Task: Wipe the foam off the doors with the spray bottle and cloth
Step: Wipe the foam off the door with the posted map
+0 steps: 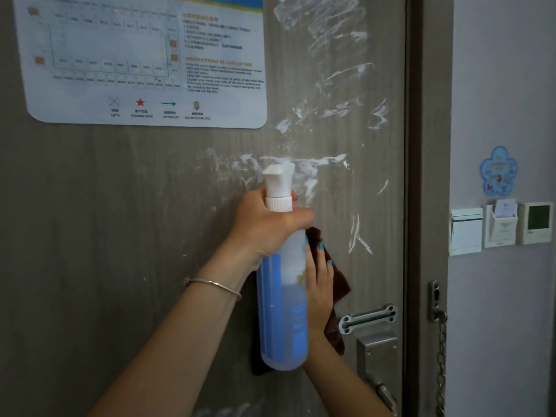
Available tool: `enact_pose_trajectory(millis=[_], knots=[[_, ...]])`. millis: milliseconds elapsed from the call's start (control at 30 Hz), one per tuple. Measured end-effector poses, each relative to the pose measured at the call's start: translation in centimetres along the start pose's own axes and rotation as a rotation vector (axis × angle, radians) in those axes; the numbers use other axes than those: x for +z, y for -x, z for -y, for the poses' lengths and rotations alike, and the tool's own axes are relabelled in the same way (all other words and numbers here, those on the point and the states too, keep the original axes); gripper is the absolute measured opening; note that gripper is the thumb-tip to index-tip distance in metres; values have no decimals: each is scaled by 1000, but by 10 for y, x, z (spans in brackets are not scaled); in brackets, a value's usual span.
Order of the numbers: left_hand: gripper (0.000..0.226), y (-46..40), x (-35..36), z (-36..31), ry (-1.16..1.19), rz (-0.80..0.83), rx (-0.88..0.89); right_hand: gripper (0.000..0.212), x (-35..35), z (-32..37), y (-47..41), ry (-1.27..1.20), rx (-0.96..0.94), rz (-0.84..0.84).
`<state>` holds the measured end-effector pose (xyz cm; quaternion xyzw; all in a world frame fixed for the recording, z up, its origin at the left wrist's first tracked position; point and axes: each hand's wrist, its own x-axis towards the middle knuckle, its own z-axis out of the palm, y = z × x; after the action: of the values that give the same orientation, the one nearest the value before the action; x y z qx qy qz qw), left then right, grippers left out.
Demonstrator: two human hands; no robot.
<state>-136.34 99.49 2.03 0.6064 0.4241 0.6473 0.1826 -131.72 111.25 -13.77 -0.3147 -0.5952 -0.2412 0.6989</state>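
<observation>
My left hand [264, 227] grips the neck of a translucent spray bottle [282, 311] with a white nozzle and blue label, held upright close to the grey door [120, 206]. My right hand [320, 284], partly hidden behind the bottle, presses a dark brown cloth [338, 284] flat against the door with straight fingers. White foam smears [304, 167] streak the door just above the nozzle. More foam [334, 55] runs up the door's right side.
An evacuation plan poster [144, 58] is stuck to the door at upper left. A metal guard plate, lock and lever handle [373, 347] sit lower right, with a door chain [440, 350] on the frame. Wall switches and a card holder [499, 227] are on the right wall.
</observation>
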Motion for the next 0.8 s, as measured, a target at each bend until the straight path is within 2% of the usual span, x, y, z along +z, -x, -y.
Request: enact_pose_trajectory(millis=[100, 267, 500, 800], knots=[[26, 0, -22, 3, -41, -85, 4, 49, 0, 3, 7, 27, -1, 64], [39, 2, -52, -2, 13, -183, -20, 71, -6, 2, 7, 23, -3, 194], [46, 5, -76, -11, -30, -207, -11, 71, -7, 5, 4, 28, 20, 187], [30, 17, -104, -12, -109, -234, -19, 70, -6, 7, 4, 36, 25, 172]])
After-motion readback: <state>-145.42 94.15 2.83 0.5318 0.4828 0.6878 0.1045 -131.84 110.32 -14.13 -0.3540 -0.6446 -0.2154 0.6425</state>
